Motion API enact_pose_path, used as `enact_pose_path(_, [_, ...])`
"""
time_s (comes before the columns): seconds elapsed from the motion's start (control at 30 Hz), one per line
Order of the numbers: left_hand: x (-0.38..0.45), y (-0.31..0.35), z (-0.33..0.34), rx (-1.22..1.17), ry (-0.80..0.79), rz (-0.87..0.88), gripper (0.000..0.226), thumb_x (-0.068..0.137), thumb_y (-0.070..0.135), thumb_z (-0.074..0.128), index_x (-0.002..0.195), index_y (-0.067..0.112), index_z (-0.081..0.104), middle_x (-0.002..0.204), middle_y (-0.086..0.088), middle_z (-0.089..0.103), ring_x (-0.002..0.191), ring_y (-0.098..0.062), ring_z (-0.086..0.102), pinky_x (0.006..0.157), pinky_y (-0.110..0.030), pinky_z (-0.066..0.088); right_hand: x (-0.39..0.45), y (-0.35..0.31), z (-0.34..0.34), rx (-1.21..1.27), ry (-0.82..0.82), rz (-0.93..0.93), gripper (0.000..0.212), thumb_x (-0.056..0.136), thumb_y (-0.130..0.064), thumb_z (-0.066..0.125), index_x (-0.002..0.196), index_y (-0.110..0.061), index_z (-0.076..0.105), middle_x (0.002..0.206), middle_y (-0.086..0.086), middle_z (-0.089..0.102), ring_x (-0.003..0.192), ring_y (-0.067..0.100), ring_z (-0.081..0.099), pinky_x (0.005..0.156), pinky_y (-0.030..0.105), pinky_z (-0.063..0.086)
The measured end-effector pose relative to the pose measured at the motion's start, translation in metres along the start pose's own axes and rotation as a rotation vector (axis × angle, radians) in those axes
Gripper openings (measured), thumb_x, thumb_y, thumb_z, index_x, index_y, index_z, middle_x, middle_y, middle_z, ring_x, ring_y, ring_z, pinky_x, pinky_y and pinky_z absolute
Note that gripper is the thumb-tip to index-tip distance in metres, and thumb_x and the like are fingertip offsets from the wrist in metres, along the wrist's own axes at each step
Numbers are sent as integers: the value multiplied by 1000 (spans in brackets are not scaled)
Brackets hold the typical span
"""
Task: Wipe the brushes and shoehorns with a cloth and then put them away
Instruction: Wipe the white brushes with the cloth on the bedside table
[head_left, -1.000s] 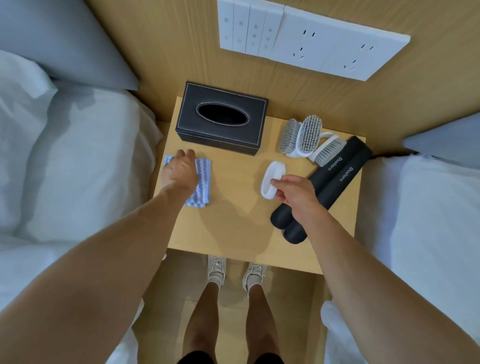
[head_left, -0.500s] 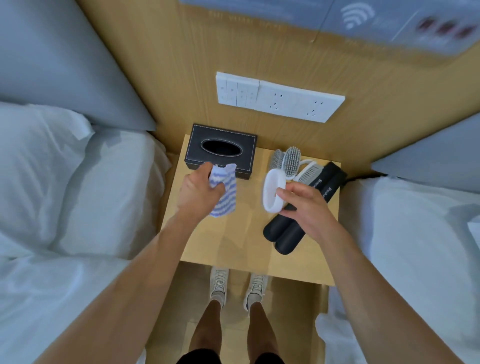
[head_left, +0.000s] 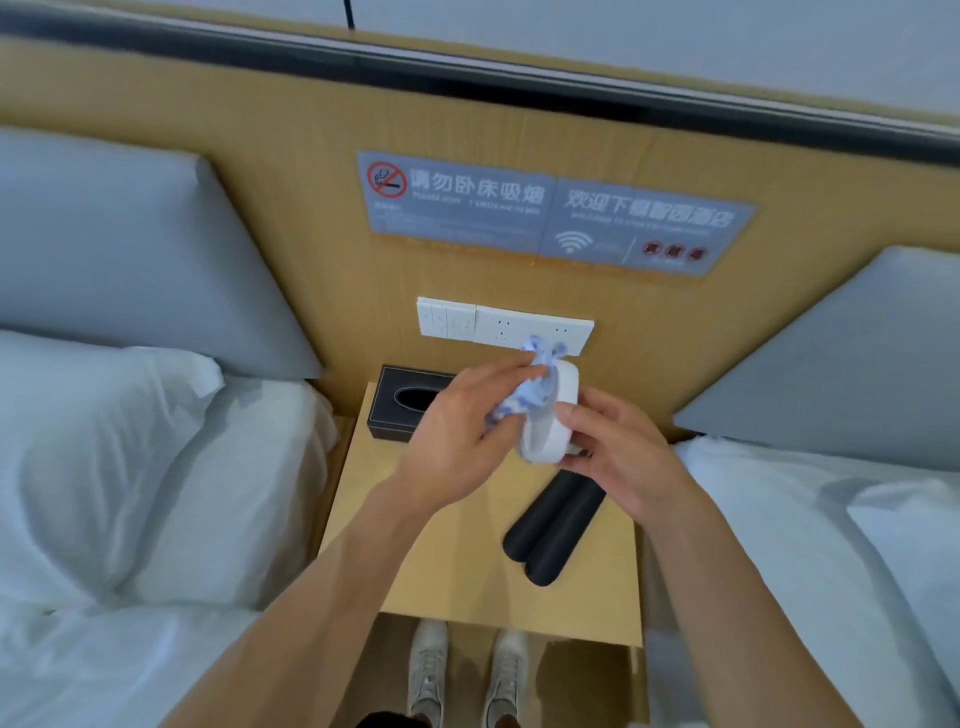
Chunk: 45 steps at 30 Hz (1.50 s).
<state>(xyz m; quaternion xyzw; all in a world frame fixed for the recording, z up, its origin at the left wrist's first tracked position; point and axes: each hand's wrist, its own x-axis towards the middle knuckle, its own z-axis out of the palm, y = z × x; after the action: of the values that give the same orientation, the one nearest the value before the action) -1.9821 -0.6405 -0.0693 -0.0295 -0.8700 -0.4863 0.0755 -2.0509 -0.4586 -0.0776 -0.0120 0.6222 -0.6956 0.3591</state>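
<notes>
Head view. The left hand (head_left: 467, 415) grips a bunched blue-and-white striped cloth (head_left: 524, 397), fingers curled round it, and presses it against the near face of a white brush (head_left: 550, 415). The right hand (head_left: 618, 457) holds that brush by its right side, thumb across the white back and fingers curled beneath; brush and cloth are raised above the far half of the nightstand (head_left: 467, 561), clear of its top. 2 black shoehorn cases (head_left: 553, 525) lie side by side, touching, on the right half of the nightstand, running from under the right hand toward the near edge. A black tissue box (head_left: 400, 410) stands at the far left corner, partly hidden by the left hand. A white switch-and-socket panel (head_left: 467, 322) and 2 grey signs (head_left: 556, 218) are fixed to the wooden wall behind. White beds (head_left: 156, 467) flank the nightstand on both sides. 2 light shoes (head_left: 467, 670) show below its near edge.
</notes>
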Motion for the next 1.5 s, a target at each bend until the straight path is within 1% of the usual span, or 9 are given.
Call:
enact_pose_path(0.1, [2, 16, -4, -68, -1, 35, 42, 101, 38, 41, 135, 21, 58, 146, 10, 49, 135, -4, 42, 109, -33, 39, -12, -15, 0, 11, -31, -36, 36, 86, -30, 72, 119, -18, 71, 120, 15, 71, 112, 35, 68, 92, 51, 57])
enact_pose_path(0.3, [1, 33, -11, 72, 118, 109, 34, 94, 8, 62, 127, 14, 66, 139, 3, 57, 126, -8, 54, 101, -13, 42, -22, -33, 11, 12, -42, -94, 37, 85, -29, 72, 119, -15, 71, 118, 20, 71, 105, 36, 69, 78, 41, 59])
enact_pose_path(0.5, [-14, 42, -19, 168, 101, 214, 23, 93, 6, 63, 113, 11, 73, 133, -1, 61, 118, -13, 60, 94, -30, 51, -26, -36, 20, 49, -84, -114, 46, 84, -31, 71, 128, -18, 65, 118, 18, 71, 103, 34, 70, 79, 44, 59])
enact_pose_path(0.63, [-26, 40, -23, 149, 33, 247, 20, 95, 10, 60, 110, 12, 72, 132, 1, 54, 113, -15, 56, 88, -33, 49, -28, -36, 20, 35, -122, -130, 62, 84, -29, 75, 140, -39, 51, 126, 9, 70, 105, 34, 70, 89, 54, 58])
enact_pose_path(0.8, [-31, 39, -29, 160, 19, 233, 27, 97, 20, 58, 121, 15, 68, 138, 0, 44, 105, -11, 55, 87, -21, 48, -35, -38, 26, 6, -173, -129, 47, 89, -26, 69, 134, -37, 59, 126, 10, 69, 106, 32, 70, 78, 43, 59])
enact_pose_path(0.97, [-23, 44, -33, 87, 159, 72, 42, 92, 17, 66, 132, 17, 53, 119, 7, 59, 105, -1, 56, 89, -17, 48, -36, -39, 30, -17, -163, -115, 50, 84, -24, 73, 131, -36, 62, 119, 11, 72, 99, 28, 73, 72, 38, 60])
enact_pose_path(1.13, [-19, 53, -34, 192, 175, 221, 30, 94, 5, 61, 123, 4, 65, 125, -5, 59, 109, -12, 59, 94, -19, 47, -35, -45, 27, 30, -124, -149, 50, 83, -22, 71, 132, -29, 63, 117, 15, 72, 98, 31, 72, 76, 43, 61])
enact_pose_path(1.27, [-22, 61, -38, 234, 76, 315, 27, 93, -5, 56, 114, 4, 71, 124, -7, 58, 103, -15, 59, 87, -23, 48, -35, -50, 25, 32, -97, -168, 50, 82, -23, 71, 132, -24, 62, 111, 16, 73, 92, 32, 72, 78, 47, 59])
enact_pose_path(1.5, [-21, 61, -61, 250, -220, 365, 26, 92, -2, 56, 108, 10, 73, 121, 2, 63, 108, -21, 56, 91, -40, 46, -42, -47, 22, -46, -126, -109, 44, 82, -27, 72, 126, -29, 66, 115, 15, 73, 93, 33, 72, 80, 47, 61])
